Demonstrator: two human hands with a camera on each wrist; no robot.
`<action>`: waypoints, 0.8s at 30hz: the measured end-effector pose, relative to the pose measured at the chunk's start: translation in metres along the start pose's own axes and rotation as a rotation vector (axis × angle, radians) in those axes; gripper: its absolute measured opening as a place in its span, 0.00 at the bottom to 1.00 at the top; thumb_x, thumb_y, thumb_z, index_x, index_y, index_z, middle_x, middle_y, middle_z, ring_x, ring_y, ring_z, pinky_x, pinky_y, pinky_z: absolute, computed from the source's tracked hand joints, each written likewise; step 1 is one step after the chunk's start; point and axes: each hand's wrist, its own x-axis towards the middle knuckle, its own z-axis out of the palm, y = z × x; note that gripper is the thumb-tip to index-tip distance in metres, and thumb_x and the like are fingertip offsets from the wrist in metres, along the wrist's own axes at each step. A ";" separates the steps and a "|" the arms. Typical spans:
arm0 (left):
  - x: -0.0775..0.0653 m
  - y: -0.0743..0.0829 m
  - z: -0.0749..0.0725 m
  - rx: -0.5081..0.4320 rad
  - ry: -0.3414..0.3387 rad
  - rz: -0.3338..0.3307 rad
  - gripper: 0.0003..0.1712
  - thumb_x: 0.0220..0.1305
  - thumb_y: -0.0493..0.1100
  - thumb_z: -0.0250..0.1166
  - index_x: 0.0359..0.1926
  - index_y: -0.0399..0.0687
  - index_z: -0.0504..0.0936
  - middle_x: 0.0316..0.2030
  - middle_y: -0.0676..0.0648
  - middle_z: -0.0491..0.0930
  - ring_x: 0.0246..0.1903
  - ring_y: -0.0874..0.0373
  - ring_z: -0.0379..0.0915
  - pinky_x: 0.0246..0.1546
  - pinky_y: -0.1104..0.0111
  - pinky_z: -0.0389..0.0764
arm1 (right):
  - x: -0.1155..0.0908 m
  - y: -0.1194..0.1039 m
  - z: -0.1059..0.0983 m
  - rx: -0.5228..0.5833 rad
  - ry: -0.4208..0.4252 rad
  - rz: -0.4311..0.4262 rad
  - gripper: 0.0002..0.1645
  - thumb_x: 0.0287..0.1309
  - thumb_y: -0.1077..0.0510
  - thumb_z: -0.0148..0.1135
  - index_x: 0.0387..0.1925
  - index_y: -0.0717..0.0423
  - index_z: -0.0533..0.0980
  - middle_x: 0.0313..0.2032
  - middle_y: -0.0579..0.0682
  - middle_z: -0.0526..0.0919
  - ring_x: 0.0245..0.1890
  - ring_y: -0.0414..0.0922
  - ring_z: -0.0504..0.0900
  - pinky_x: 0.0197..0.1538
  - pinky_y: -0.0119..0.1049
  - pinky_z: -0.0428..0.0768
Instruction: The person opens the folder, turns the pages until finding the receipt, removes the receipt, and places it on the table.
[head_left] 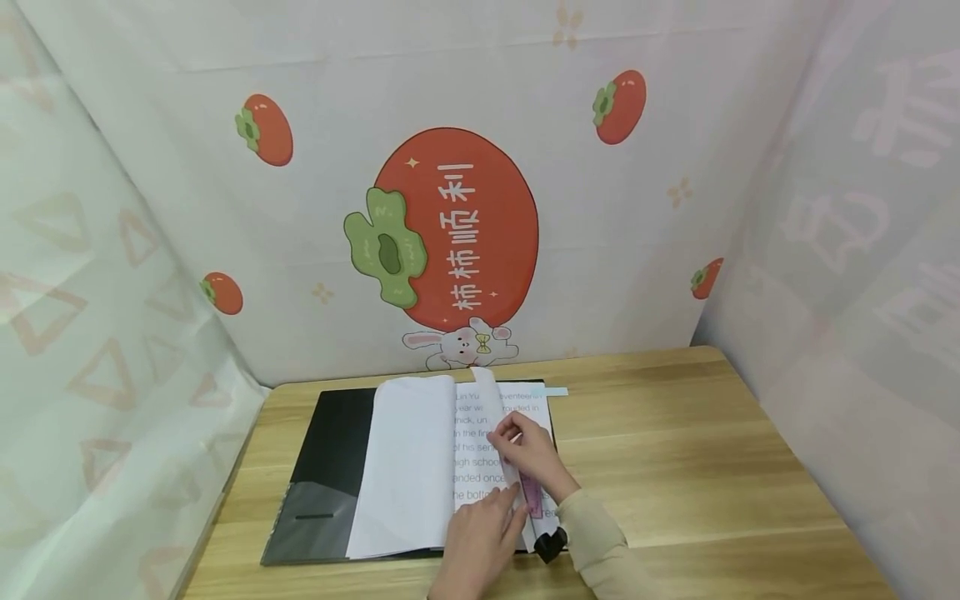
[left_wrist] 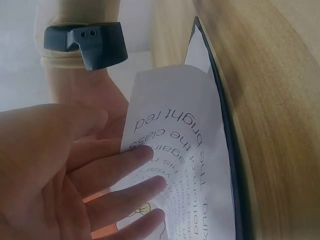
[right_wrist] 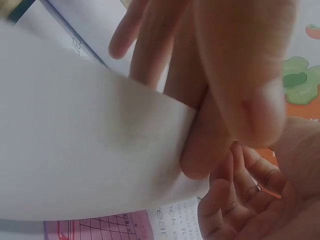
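Observation:
A book or folder of printed sheets in a black cover (head_left: pixel 341 433) lies spread on the table. White pages (head_left: pixel 408 458) rest on its left side, large English print (head_left: pixel 472 462) on its right. One page (head_left: pixel 487 387) stands lifted and curled, seen also in the left wrist view as a bent page (left_wrist: pixel 170 95). My right hand (head_left: pixel 528 450) holds this page by its edge with thumb and fingers. Low on the same page, my left hand (head_left: pixel 483 533) touches it with extended fingers. A pink see-through strip with a grid (head_left: pixel 532 497) lies partly under the lifted page.
The wooden table (head_left: pixel 675 467) extends right of the book. A pale blue tab (head_left: pixel 555 392) sticks out at the book's upper right. A black wrist mount (head_left: pixel 551 544) sits on the right sleeve. Behind the table hangs a white cloth (head_left: pixel 600 250) printed with persimmons.

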 end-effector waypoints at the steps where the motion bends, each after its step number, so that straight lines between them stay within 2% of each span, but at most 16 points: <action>1: -0.001 0.000 0.000 -0.007 -0.009 -0.005 0.17 0.75 0.52 0.66 0.55 0.48 0.89 0.44 0.42 0.91 0.35 0.45 0.88 0.30 0.57 0.86 | -0.001 0.000 0.000 0.002 -0.003 0.000 0.13 0.68 0.48 0.71 0.39 0.52 0.79 0.32 0.45 0.81 0.28 0.41 0.80 0.30 0.32 0.80; 5: -0.002 -0.001 -0.002 -0.056 -0.047 -0.044 0.18 0.76 0.52 0.64 0.57 0.48 0.89 0.47 0.41 0.90 0.41 0.44 0.89 0.36 0.54 0.88 | -0.005 0.001 -0.002 0.042 0.007 0.026 0.17 0.69 0.44 0.71 0.39 0.53 0.80 0.33 0.46 0.82 0.29 0.42 0.80 0.31 0.31 0.80; 11: -0.005 -0.004 -0.007 -0.113 -0.063 -0.102 0.20 0.78 0.53 0.63 0.58 0.47 0.89 0.48 0.41 0.90 0.41 0.43 0.89 0.38 0.54 0.88 | -0.013 0.008 -0.009 0.097 0.072 0.081 0.17 0.72 0.45 0.67 0.39 0.55 0.79 0.35 0.49 0.81 0.28 0.43 0.79 0.28 0.30 0.78; 17: -0.009 -0.009 -0.012 -0.162 -0.066 -0.157 0.21 0.77 0.53 0.63 0.59 0.46 0.88 0.51 0.41 0.89 0.46 0.42 0.88 0.44 0.51 0.88 | -0.018 0.021 -0.020 0.041 0.152 0.079 0.13 0.72 0.50 0.68 0.38 0.56 0.80 0.34 0.49 0.81 0.30 0.43 0.77 0.31 0.31 0.77; 24: -0.015 -0.013 -0.016 -0.170 -0.051 -0.187 0.20 0.77 0.53 0.64 0.59 0.47 0.88 0.51 0.41 0.89 0.46 0.42 0.88 0.43 0.49 0.88 | -0.024 0.031 -0.029 -0.012 0.233 0.132 0.10 0.69 0.53 0.70 0.38 0.54 0.79 0.34 0.49 0.81 0.33 0.45 0.76 0.33 0.31 0.75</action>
